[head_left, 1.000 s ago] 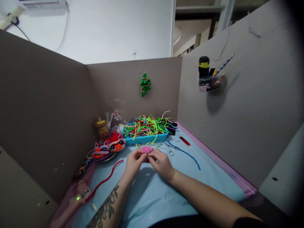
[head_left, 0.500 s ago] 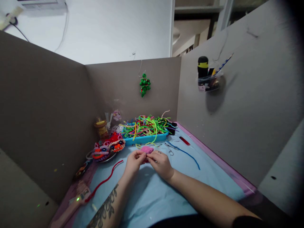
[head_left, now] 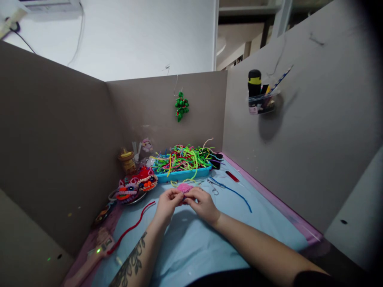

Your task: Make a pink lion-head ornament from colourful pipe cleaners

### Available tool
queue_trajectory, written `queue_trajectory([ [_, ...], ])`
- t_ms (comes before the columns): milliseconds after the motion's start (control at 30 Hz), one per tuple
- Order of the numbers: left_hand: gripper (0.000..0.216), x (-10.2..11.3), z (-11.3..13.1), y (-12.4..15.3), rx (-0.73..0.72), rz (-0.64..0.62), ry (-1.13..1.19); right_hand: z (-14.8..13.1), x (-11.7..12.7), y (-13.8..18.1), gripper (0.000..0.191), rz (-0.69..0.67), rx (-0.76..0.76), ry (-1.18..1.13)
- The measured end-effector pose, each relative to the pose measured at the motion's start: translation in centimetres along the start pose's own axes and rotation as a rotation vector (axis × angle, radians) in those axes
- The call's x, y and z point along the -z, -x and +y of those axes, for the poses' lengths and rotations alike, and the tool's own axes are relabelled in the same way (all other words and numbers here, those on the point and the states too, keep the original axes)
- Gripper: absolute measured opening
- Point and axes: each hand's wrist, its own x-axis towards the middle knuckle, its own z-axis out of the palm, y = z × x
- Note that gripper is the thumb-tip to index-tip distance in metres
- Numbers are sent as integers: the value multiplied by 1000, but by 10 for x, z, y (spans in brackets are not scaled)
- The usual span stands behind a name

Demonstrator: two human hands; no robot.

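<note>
Both of my hands meet over a blue mat (head_left: 191,247), pinching a small pink fuzzy piece (head_left: 184,187) made of pipe cleaner. My left hand (head_left: 167,204) grips its left side with curled fingers. My right hand (head_left: 203,204) holds its right side, fingers closed. Just behind them stands a blue tray (head_left: 183,174) heaped with pipe cleaners (head_left: 182,157) in green, yellow and other colours.
A red pipe cleaner (head_left: 131,228) lies left of my hands, a blue pipe cleaner (head_left: 236,194) and scissors (head_left: 213,185) to the right. Finished fuzzy figures (head_left: 136,185) sit on a dish at left. A glue gun (head_left: 92,257) lies near left. Grey cardboard walls (head_left: 54,139) surround the mat.
My hands and the pink piece have stayed in nearly the same place; the fingers shifted slightly on it. The view moved a little.
</note>
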Motion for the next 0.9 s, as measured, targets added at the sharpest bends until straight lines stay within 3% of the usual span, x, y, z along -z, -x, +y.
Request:
queue_trajectory([
  [333, 32, 1, -1, 2, 27, -64, 33, -8, 2, -4, 12, 37, -124, -101],
  [633, 32, 4, -3, 0, 85, -175, 172, -3, 1, 1, 13, 48, 90, 57],
  [900, 32, 5, -3, -2, 71, -99, 175, 0, 6, 6, 26, -114, 215, 124],
])
